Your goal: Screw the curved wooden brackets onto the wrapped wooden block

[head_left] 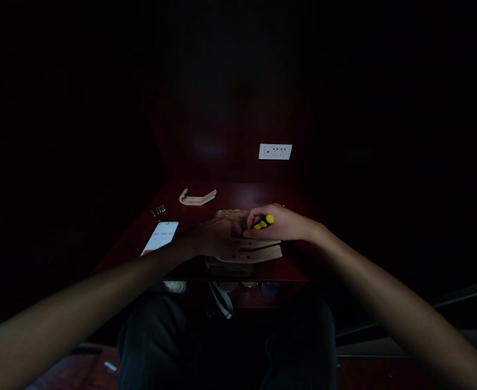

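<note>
My right hand (276,221) is closed round a screwdriver with a yellow and black handle (264,221). The tool slants down to the left, and its tip is hidden by my fingers. My left hand (217,236) is closed over the left end of a pale curved wooden piece (258,254), which has dark holes along it and a second strip right behind. Both strips rest over a brown, shiny, tape-covered block (230,269). Another curved wooden piece (197,199), bent up at both ends, lies apart at the back left.
Several small screws (158,210) lie in a row on the left of the dark red table (242,191). Below them is a phone (161,236) showing a timer. A white socket (275,151) sits on the back wall. A grey strap (222,300) hangs from the shelf under the tabletop.
</note>
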`<state>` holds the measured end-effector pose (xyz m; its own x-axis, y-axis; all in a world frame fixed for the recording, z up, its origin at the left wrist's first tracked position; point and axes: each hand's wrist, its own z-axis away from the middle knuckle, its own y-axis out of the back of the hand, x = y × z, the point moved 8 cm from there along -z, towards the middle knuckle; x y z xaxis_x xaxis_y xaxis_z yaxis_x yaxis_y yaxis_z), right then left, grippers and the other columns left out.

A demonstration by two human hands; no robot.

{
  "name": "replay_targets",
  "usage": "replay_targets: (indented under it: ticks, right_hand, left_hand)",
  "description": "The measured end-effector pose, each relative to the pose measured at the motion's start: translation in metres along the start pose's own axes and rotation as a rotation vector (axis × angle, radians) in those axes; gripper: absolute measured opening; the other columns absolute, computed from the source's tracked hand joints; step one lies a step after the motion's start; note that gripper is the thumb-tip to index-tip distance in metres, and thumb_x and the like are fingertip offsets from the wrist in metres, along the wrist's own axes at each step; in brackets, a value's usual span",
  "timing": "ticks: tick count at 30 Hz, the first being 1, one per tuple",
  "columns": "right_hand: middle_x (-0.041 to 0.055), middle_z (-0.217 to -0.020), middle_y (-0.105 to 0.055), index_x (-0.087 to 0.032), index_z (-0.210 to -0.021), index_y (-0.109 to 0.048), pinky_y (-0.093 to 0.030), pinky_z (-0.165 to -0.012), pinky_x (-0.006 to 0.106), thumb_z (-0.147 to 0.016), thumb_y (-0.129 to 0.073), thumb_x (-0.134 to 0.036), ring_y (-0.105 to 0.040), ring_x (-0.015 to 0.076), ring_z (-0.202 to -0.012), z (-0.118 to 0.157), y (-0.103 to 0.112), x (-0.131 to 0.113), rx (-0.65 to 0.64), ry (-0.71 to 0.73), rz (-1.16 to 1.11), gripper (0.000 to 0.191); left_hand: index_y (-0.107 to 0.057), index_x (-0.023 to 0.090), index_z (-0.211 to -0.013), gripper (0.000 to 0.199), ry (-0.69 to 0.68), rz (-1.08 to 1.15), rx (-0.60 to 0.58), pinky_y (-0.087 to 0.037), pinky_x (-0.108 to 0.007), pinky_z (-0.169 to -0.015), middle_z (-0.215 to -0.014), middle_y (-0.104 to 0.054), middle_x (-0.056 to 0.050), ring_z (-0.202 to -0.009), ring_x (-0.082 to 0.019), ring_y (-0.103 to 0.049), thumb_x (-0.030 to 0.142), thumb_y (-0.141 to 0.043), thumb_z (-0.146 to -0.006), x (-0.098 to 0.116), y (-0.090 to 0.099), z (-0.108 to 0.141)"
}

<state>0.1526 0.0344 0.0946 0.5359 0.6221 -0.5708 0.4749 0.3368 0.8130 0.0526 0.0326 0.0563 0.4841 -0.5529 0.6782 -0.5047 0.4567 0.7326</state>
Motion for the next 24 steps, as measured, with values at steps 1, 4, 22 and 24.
replay_targets:
  ticks: [1, 4, 22, 24]
  right_hand:
    - [-0.0008, -0.073, -0.061, -0.017, -0.087, -0.064, -0.035, -0.056, 0.022, -0.079, -0.059, -0.044, -0.049, 0.0092, -0.062, 0.0, -0.002, 0.0, -0.023, 0.007, -0.025, 0.029]
    - [-0.0012, -0.074, -0.061, -0.017, -0.089, -0.064, -0.036, -0.055, 0.022, -0.082, -0.056, -0.041, -0.049, 0.009, -0.061, 0.001, -0.005, 0.0, -0.077, 0.035, -0.057, 0.026]
    - [0.012, -0.103, -0.067, -0.016, -0.114, -0.062, -0.047, -0.079, 0.031, -0.084, -0.056, -0.024, -0.064, 0.0221, -0.092, -0.016, -0.036, -0.017, -0.208, 0.04, 0.533, 0.032]
    - [0.0107, -0.108, -0.066, -0.018, -0.111, -0.063, -0.048, -0.079, 0.03, -0.082, -0.06, -0.025, -0.063, 0.0217, -0.095, -0.017, -0.041, -0.01, -0.226, 0.046, 0.504, 0.03]
  left_hand:
    - [-0.066, 0.019, -0.094, 0.024, 0.002, -0.048, 0.018, -0.04, -0.026, -0.061, -0.081, -0.066, -0.001, -0.071, -0.016, -0.059, 0.037, -0.062, -0.078, 0.003, 0.009, 0.001]
    - [-0.064, 0.02, -0.101, 0.027, -0.005, 0.025, -0.107, -0.043, -0.025, -0.071, -0.099, -0.066, -0.003, -0.082, -0.016, -0.061, 0.037, -0.06, -0.08, 0.003, 0.022, 0.001]
    - [-0.055, 0.02, -0.121, 0.047, 0.043, 0.202, -0.184, -0.049, -0.027, -0.074, -0.106, -0.063, -0.006, -0.088, -0.015, -0.062, 0.024, -0.066, -0.076, -0.048, 0.02, 0.016]
    - [-0.056, 0.021, -0.119, 0.045, -0.001, 0.165, -0.178, -0.049, -0.026, -0.073, -0.102, -0.064, -0.005, -0.084, -0.014, -0.061, 0.022, -0.066, -0.075, -0.048, 0.019, 0.015]
